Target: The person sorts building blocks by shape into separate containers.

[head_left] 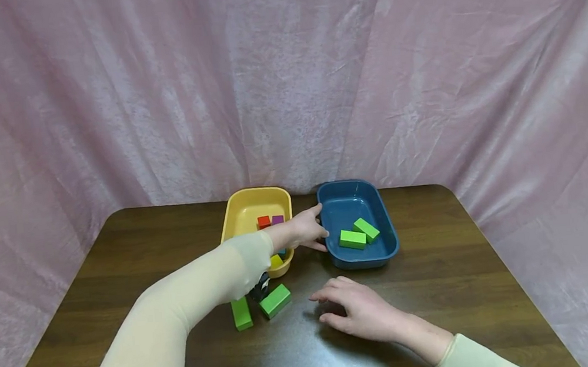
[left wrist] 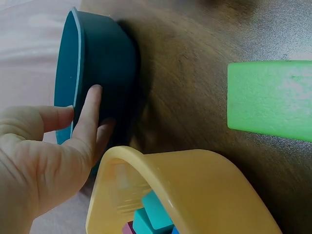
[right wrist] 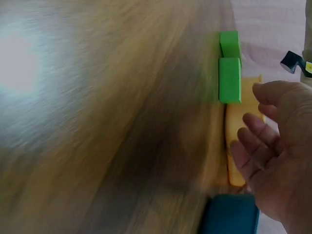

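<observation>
Stretched across the yellow tub (head_left: 254,191), my left hand (head_left: 306,229) reaches the left side of the blue tub (head_left: 362,264). In the left wrist view its thumb (left wrist: 58,118) overlaps the blue rim. A fairly straight index finger (left wrist: 90,109) lies along that tub's outer wall. Two light green blocks, one flat (head_left: 352,239) and one angled (head_left: 366,229), lie inside the blue tub. My right hand (head_left: 365,312) hovers in front of it, fingers loosely bent around nothing. Closer to me are two more green blocks, one left (head_left: 241,314) and one right (head_left: 276,301).
Several small blocks, among them a red one (head_left: 263,222) and a purple one (head_left: 277,220), lie in the yellow tub, partly behind my left arm. Both tubs stand near the back of the wooden table (head_left: 425,218). A pink curtain (head_left: 290,89) hangs behind.
</observation>
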